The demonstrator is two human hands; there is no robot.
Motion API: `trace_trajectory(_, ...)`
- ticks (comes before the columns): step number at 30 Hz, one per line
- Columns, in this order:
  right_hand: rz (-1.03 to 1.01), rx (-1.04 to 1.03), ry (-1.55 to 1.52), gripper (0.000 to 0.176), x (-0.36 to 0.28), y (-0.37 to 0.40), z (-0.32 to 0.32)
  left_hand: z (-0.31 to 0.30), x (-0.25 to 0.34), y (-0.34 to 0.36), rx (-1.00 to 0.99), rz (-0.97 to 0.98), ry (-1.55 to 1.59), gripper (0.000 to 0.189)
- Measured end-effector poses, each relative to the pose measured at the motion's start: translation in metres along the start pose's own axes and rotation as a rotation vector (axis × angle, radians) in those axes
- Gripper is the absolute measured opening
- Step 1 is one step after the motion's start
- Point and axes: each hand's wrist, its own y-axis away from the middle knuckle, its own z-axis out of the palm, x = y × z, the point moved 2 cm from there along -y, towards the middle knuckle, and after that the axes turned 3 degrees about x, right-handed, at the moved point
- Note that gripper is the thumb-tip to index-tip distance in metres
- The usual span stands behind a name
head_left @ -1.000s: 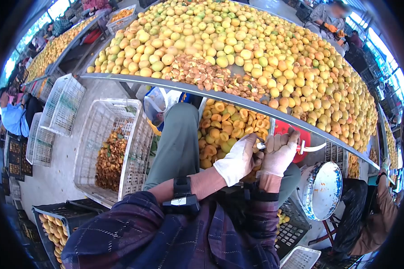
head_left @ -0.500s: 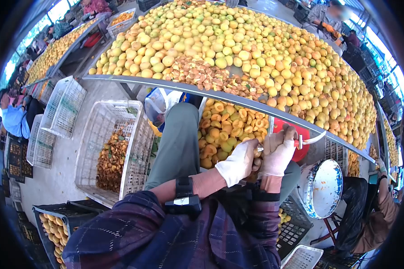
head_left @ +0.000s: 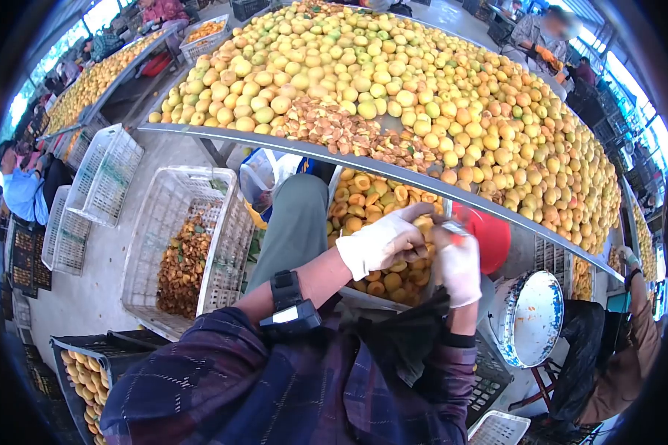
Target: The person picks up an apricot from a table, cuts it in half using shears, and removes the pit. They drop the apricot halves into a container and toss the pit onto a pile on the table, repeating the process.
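My left hand (head_left: 384, 243), in a white glove with bare fingertips, is closed with thumb and fingers around what looks like an apricot (head_left: 424, 222), partly hidden. Beside it on the right, my right hand (head_left: 459, 267), gloved too and slightly blurred, is closed on a small knife; a red and silver part of the knife (head_left: 455, 228) shows at the fingers. The curved blade cannot be made out now. Below both hands stands a crate of halved apricots (head_left: 375, 199), cut faces showing on many. Stones and scraps (head_left: 341, 130) lie in a heap at the table's near edge.
A long metal-edged table (head_left: 349, 157) bears a wide pile of whole apricots (head_left: 393, 67). At left, a white crate (head_left: 137, 274) holds brown stones. A red bucket (head_left: 493, 241) and a blue-white drum (head_left: 534, 319) stand at right. Other people sit around nearby tables.
My hands have moved slightly apart. My right hand has turned, so the curved blade that pointed right no longer shows. My left hand has shifted a little left.
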Motion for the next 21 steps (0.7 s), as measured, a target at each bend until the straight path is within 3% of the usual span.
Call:
trace_trajectory(2,0.115,-0.063,-0.134,0.022,0.009,0.002,0.009,-0.007,-0.011,-0.01,-0.069,-0.009,-0.061,0.059)
trace_trajectory(4,0.191,0.059,-0.341,0.018,-0.003,0.006,0.015,0.0,0.0,-0.001,-0.049,0.0,-0.012,0.061)
trace_trajectory(6,0.193,0.138,-0.355,0.015,-0.003,0.01,0.016,-0.006,-0.007,-0.002,0.012,0.103,0.0,0.052)
trace_trajectory(8,0.184,0.297,-0.35,0.014,-0.002,0.008,0.022,-0.011,-0.01,-0.005,0.164,-0.037,0.027,0.039)
trace_trajectory(9,0.196,0.284,-0.307,0.013,0.002,0.008,0.021,-0.006,-0.009,-0.007,0.277,-0.073,0.015,0.027)
trace_trajectory(10,0.207,0.27,-0.266,0.012,0.009,0.008,0.021,-0.005,-0.011,-0.009,0.281,-0.071,0.017,0.027)
trace_trajectory(12,-0.217,0.532,0.066,0.017,0.012,0.008,0.033,-0.003,-0.016,-0.012,0.406,-0.09,-0.088,0.024)
trace_trajectory(14,-0.132,0.561,0.259,0.027,0.018,0.01,0.033,0.004,-0.021,-0.018,0.504,0.067,-0.18,0.019)
trace_trajectory(16,-0.252,0.652,0.134,0.018,0.027,0.005,0.035,-0.008,-0.047,-0.039,0.506,0.207,-0.201,0.016)
trace_trajectory(17,-0.04,0.55,-0.1,0.015,0.028,0.003,0.03,-0.009,-0.043,-0.038,0.503,0.204,-0.206,0.016)
trace_trajectory(18,0.174,0.443,-0.333,0.013,0.026,0.003,0.026,-0.006,-0.03,-0.034,0.446,0.39,-0.556,0.015)
trace_trajectory(20,0.404,0.344,-0.711,0.014,0.034,0.001,0.023,0.004,-0.012,-0.03,0.27,0.691,-1.092,0.014)
trace_trajectory(21,0.387,0.389,-0.729,0.014,0.04,-0.002,0.028,0.005,-0.011,-0.033,0.216,0.721,-1.109,0.014)
